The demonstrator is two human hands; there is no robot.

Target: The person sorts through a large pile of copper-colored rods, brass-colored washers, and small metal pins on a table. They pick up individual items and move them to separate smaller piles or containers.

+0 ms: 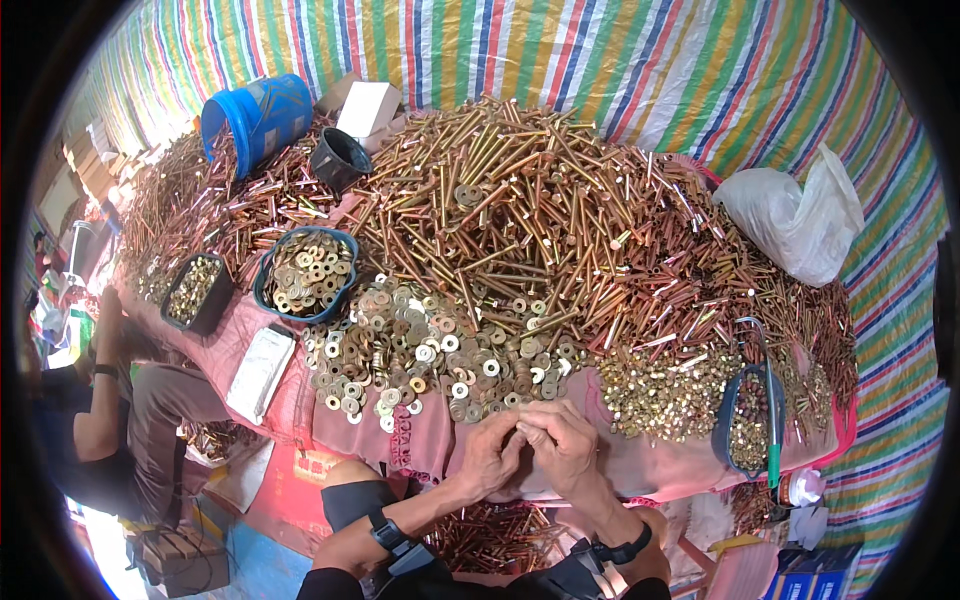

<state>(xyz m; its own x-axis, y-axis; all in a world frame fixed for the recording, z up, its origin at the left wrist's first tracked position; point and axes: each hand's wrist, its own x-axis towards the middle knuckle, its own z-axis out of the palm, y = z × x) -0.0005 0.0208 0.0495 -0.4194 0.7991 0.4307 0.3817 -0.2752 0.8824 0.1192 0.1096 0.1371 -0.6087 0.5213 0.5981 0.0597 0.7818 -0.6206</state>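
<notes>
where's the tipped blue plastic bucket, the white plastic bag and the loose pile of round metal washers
Tipped blue plastic bucket [277,112], head view: outer side wall
White plastic bag [782,218], head view: rounded body
Loose pile of round metal washers [432,350], head view: middle of the pile

Striped in green, yellow, blue, red and white across the woven plastic sheet. Blue on the round plastic bucket. Coppery gold along the long metal bolts; silver-grey and brassy on the ring-shaped metal washers; pale gold on the small metal nuts. Dusty pink on the spread fabric.
</notes>
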